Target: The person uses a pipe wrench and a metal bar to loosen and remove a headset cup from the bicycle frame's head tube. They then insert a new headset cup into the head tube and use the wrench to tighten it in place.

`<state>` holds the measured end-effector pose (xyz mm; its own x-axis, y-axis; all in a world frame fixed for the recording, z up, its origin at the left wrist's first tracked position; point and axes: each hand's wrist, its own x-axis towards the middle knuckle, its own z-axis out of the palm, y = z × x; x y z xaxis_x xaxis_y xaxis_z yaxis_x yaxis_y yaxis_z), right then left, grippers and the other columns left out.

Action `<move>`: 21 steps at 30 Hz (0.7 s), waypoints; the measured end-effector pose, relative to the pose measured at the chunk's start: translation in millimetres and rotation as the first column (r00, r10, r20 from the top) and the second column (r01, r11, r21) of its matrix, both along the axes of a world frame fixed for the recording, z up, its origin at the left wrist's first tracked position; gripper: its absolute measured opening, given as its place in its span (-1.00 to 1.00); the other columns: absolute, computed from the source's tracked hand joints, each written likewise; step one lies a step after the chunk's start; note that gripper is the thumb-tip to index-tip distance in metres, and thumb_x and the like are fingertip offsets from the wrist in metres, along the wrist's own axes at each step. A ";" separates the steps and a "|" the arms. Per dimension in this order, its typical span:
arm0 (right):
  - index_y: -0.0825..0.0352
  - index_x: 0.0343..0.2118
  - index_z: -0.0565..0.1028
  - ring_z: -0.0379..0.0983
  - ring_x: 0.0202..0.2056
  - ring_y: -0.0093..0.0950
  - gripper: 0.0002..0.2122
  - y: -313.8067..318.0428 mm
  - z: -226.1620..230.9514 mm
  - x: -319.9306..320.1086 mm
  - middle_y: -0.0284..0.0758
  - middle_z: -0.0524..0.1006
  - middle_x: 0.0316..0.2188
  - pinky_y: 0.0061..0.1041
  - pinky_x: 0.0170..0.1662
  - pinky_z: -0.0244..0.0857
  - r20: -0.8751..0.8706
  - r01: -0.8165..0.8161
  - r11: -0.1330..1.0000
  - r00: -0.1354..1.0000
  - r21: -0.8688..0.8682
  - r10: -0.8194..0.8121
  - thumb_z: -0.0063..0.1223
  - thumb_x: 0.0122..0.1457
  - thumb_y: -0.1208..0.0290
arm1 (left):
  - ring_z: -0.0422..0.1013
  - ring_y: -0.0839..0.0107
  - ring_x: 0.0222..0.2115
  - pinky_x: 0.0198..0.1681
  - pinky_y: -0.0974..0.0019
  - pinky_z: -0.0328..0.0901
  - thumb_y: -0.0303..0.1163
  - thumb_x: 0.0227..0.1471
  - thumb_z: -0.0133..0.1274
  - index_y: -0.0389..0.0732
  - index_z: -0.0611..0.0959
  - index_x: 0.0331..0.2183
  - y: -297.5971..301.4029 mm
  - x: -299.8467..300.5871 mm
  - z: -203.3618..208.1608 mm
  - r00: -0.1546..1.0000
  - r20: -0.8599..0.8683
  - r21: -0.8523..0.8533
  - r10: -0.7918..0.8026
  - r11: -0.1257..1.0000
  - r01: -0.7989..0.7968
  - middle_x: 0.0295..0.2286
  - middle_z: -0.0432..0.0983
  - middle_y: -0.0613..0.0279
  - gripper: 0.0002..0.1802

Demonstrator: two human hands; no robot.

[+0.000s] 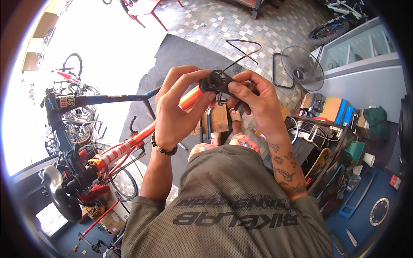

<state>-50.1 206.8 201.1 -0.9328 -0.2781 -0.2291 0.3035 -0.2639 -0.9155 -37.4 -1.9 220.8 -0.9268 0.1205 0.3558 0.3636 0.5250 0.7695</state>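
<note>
An orange bicycle frame (189, 99) runs up from the lower left to a black round fitting (211, 81) at its upper end. My left hand (172, 107) curls around this end, with thumb and forefinger pinching the fitting. Between the thumb and fingers of my right hand (258, 96) is a black elongated part (224, 84), which looks like a handlebar stem. It touches or overlaps the fitting; whether the two are joined I cannot tell. A thin black cable (241, 57) loops up behind my hands.
At left, a dark repair stand (103, 99) has its clamp by the frame. A fan (302, 71) stands at the far right, near a cluttered shelf (333, 109). A blue hacksaw (356, 198) and a brake rotor (379, 212) are at lower right. A wrench (208, 124) is below my hands.
</note>
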 end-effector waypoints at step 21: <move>0.36 -0.13 0.54 0.56 -0.45 -0.74 -0.81 3.9 -0.7 -2.8 -0.37 0.64 -0.47 -0.80 -0.48 0.20 0.030 -0.074 0.992 0.997 -0.098 0.078 0.24 0.33 0.37 | 0.62 0.22 -0.12 -0.03 0.22 0.47 -0.56 -0.10 0.38 -0.25 0.69 -0.04 1.0 0.8 -0.4 1.000 -0.007 0.009 0.011 1.000 -0.011 -0.15 0.65 0.12 -0.51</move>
